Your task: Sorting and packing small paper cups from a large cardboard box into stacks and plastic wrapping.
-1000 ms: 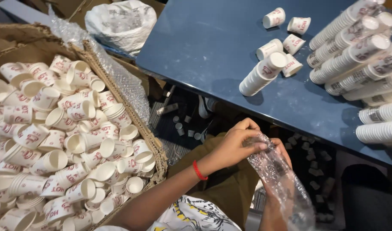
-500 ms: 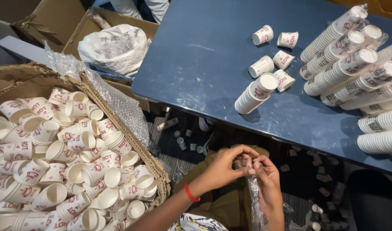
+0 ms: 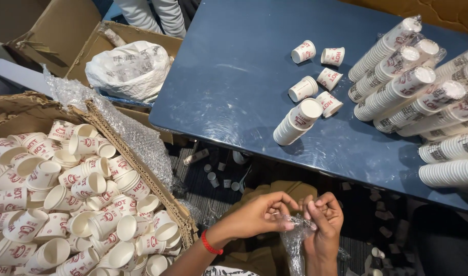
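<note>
Both my hands meet low in the head view, over my lap. My left hand (image 3: 259, 214), with a red band at the wrist, pinches the top of a thin clear plastic sleeve (image 3: 294, 240). My right hand (image 3: 323, 225) grips the same sleeve from the other side, and the sleeve hangs down crumpled between them. A short stack of white paper cups with red print (image 3: 297, 122) lies on its side near the front edge of the blue table (image 3: 234, 76). Several loose cups (image 3: 315, 71) lie behind it.
A big cardboard box lined with bubble wrap (image 3: 142, 168) on my left is full of loose paper cups (image 3: 65, 194). Long wrapped cup stacks (image 3: 413, 87) lie at the table's right. A white plastic bag (image 3: 129, 69) sits in another carton. A person's legs (image 3: 152, 15) stand beyond.
The view has tilted down and left. My hands have come closer together on the plastic sleeve, which now looks bunched and narrower than a second ago.
</note>
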